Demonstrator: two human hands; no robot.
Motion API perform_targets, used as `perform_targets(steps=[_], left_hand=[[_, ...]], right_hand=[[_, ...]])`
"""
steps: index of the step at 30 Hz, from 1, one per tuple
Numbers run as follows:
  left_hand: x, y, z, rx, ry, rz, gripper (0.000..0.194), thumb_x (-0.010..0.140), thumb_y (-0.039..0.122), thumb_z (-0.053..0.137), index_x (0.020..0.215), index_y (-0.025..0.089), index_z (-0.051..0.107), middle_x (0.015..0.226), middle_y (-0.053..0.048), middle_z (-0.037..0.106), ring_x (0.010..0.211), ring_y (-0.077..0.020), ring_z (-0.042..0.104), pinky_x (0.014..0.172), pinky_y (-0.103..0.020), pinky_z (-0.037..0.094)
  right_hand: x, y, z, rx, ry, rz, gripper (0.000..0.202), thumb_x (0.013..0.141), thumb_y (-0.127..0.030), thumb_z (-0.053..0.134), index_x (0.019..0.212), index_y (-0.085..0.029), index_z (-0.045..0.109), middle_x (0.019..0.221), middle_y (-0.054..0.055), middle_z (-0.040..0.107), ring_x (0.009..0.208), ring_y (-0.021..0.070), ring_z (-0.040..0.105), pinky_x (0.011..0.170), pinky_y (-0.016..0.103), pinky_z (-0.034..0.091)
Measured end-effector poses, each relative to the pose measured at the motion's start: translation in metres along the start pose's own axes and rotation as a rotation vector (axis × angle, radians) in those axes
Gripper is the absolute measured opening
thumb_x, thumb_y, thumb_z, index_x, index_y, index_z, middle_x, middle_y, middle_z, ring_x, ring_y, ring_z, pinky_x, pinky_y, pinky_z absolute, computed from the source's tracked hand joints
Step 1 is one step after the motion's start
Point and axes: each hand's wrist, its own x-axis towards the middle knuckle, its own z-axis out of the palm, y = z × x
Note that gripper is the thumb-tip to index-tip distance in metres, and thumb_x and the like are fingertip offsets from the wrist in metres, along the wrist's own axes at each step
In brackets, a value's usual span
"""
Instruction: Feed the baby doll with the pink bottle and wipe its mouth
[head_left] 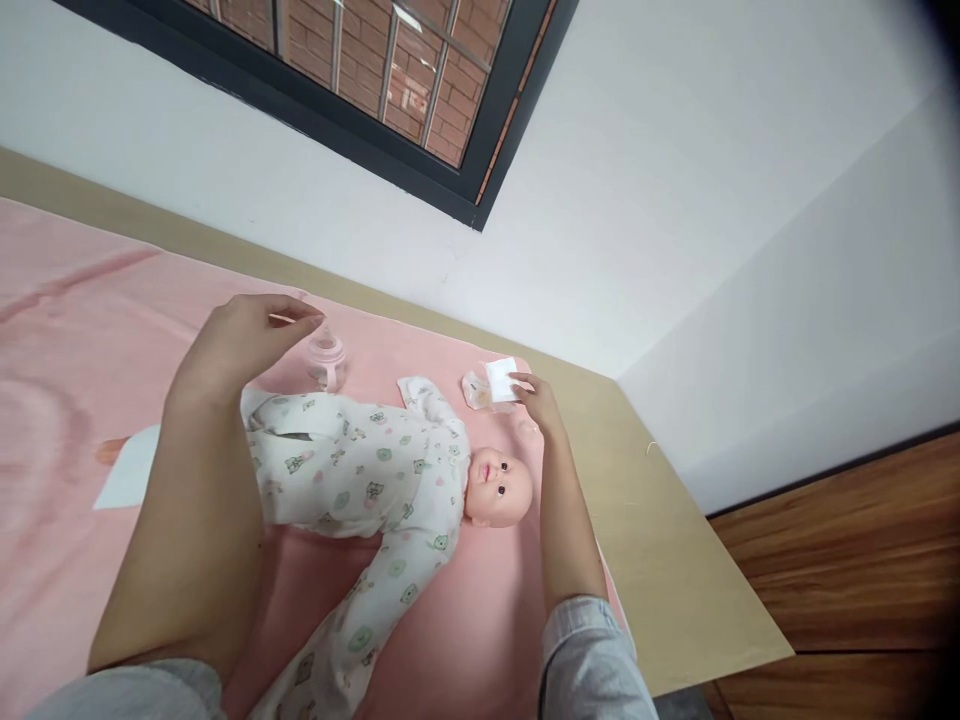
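White square pad [502, 381] sits pinched in right hand [541, 402], overlapping clear packet [475, 391] near doll [382, 460]. Left hand [241, 336] has fingertips nearly together by baby bottle [327, 362], can't tell whether holding anything; bumping could tip bottle.

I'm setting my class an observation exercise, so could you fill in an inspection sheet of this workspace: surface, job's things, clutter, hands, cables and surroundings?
Surface: creased pink blanket over a tan board.
Job's things: doll in patterned clothes, lying face up; bottle beside it; white square against a clear packet.
Clutter: white sheet, partly hidden; an orange shape at its edge, unidentifiable.
Hands: left hand at the bottle's top, contact unclear; right hand touching the white square, grip unclear.
Cables: nothing seen for certain; a thin pale strand near the board's edge is too small to identify.
Surroundings: barred window, white walls, wood-grain panels.
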Motion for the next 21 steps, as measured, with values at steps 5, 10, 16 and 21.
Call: perform_targets(steps=[5, 10, 16, 21], left_hand=[[0.014, -0.029, 0.002, 0.003, -0.020, -0.063, 0.035, 0.081, 0.046, 0.064, 0.107, 0.023, 0.069, 0.107, -0.004, 0.069, 0.100, -0.0279, 0.063, 0.090, -0.043, 0.049], [0.028, -0.055, 0.011, 0.019, -0.094, -0.062, 0.052, 0.077, 0.042, 0.065, 0.124, 0.018, 0.061, 0.114, -0.010, 0.065, 0.102, -0.0312, 0.061, 0.093, -0.048, 0.047], [0.040, -0.074, 0.025, 0.100, -0.199, -0.015, 0.067, 0.076, 0.035, 0.061, 0.139, 0.016, 0.047, 0.120, -0.013, 0.060, 0.102, -0.0318, 0.060, 0.088, -0.047, 0.048], [0.044, -0.084, 0.035, 0.118, -0.287, 0.024, 0.074, 0.074, 0.031, 0.060, 0.144, 0.017, 0.040, 0.124, -0.014, 0.058, 0.103, -0.0301, 0.059, 0.088, -0.044, 0.048]], right_hand=[[0.018, 0.015, 0.016, 0.147, -0.072, 0.138, 0.034, 0.076, -0.015, 0.061, 0.109, -0.015, 0.068, 0.115, 0.009, 0.068, 0.082, 0.0117, 0.067, 0.084, 0.033, 0.059], [0.012, 0.028, 0.016, 0.161, -0.069, 0.199, 0.036, 0.077, -0.017, 0.061, 0.113, -0.014, 0.065, 0.103, 0.009, 0.072, 0.073, 0.0115, 0.067, 0.086, 0.038, 0.058], [-0.001, 0.036, 0.001, 0.161, 0.044, 0.156, 0.032, 0.077, -0.026, 0.060, 0.106, -0.015, 0.064, 0.119, 0.010, 0.067, 0.082, 0.0125, 0.069, 0.087, 0.033, 0.056], [-0.011, 0.060, -0.012, 0.045, 0.330, -0.004, 0.033, 0.079, -0.029, 0.044, 0.098, -0.012, 0.064, 0.115, 0.014, 0.067, 0.093, 0.0173, 0.066, 0.088, 0.034, 0.053]])
